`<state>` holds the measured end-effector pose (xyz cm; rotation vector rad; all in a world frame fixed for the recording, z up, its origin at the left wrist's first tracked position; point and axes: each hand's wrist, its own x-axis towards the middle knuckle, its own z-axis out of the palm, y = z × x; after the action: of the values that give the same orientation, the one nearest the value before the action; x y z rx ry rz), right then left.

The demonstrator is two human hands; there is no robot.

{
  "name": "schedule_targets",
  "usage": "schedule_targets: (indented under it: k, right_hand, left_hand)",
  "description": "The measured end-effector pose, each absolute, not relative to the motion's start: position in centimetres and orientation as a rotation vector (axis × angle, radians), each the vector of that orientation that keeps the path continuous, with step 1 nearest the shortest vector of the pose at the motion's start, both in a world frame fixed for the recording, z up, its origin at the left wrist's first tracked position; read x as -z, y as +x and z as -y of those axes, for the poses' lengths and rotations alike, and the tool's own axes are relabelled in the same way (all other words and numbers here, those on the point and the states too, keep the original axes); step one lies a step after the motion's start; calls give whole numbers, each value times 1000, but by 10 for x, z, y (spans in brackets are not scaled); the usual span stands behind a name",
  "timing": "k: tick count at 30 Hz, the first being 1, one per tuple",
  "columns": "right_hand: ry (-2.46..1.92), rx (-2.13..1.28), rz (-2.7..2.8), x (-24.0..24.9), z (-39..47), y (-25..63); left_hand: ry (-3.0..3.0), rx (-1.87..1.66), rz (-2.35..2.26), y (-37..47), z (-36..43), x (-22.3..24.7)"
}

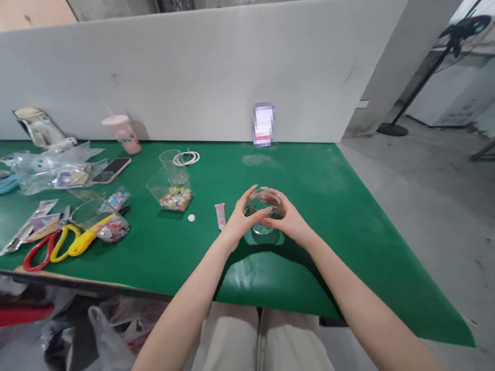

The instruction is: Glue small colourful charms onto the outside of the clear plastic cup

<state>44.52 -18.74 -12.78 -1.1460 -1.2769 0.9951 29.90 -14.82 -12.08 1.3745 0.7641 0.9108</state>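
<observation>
A clear, round glass cup [265,226] is between my hands, over the green tabletop in front of me. My left hand [243,217] curls around its left side, thumb across the near face. My right hand [291,217] wraps the right side, with the thumbs close together at the front. Whether the cup's base touches the table I cannot tell. Just left of my left hand lies a small pink and white tube [220,216]. A little white cap [191,218] sits beyond it to the left.
A clear container of colourful pieces [176,199], an empty clear cup [175,167] and a white cable [186,158] are to the left. Farther left lie scissors [60,243], plastic bags [42,168], a phone [111,171] and a pink tumbler [122,134]. Another lit phone [263,124] leans on the white partition [180,79].
</observation>
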Motion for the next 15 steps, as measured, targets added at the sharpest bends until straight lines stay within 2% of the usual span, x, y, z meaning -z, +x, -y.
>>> schedule_targets:
  k: [8, 15]
  right_hand:
    - [-1170, -983, 1252, 130, 189, 444]
    - [-1063, -1106, 1257, 126, 188, 446]
  left_hand:
    - [1374, -881, -662, 299, 150, 119]
    - [1369, -874, -645, 298, 149, 123]
